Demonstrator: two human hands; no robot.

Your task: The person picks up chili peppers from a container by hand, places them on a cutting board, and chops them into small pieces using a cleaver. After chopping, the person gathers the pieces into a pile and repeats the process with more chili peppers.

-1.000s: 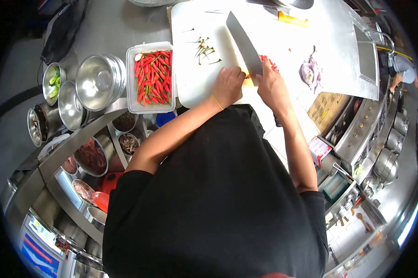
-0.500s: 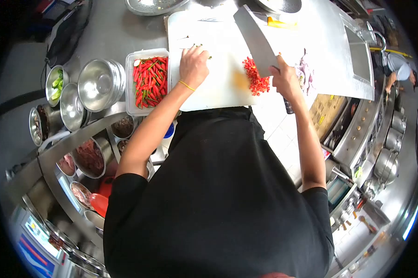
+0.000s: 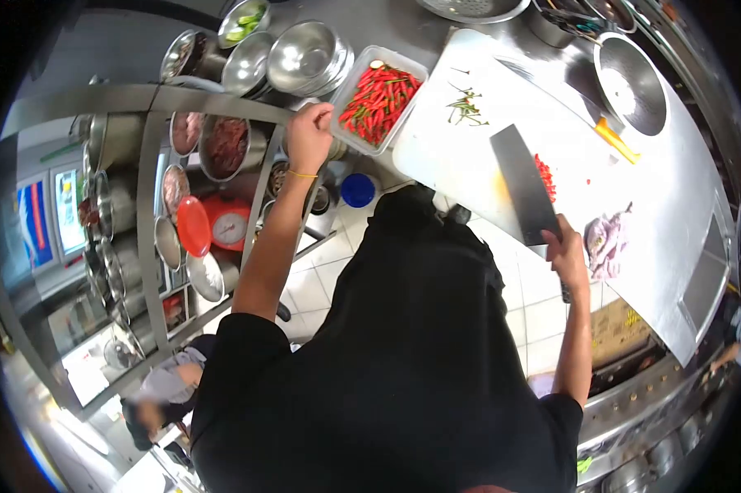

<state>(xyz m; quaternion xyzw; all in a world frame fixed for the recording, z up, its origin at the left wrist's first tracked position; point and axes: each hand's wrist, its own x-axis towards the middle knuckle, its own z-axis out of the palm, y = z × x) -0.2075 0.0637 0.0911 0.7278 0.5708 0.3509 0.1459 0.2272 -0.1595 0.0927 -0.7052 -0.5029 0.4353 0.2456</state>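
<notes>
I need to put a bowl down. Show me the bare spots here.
Free: the cutting board between the green stems and the cleaver; the steel counter between the yellow-handled knife and the purple heap. Crowded: the steel bowls beside the chilli tub.

1. Legible text: none. No word, brand or number can be read anywhere in view.
2. Scale dial (image 3: 229, 228), red housing, on the shelf below the left hand (image 3: 309, 135): white face, digits too small to read.
3. Display panels (image 3: 35, 222), well apart from the left hand on its outer side: blue and red graphics, lettering blurred.
4. Cardboard sheet (image 3: 617, 324), just below the right hand (image 3: 569, 251): faint yellow print, illegible.
5. Cleaver (image 3: 522, 185), gripped by the right hand: blade face shows no readable stamp.
</notes>
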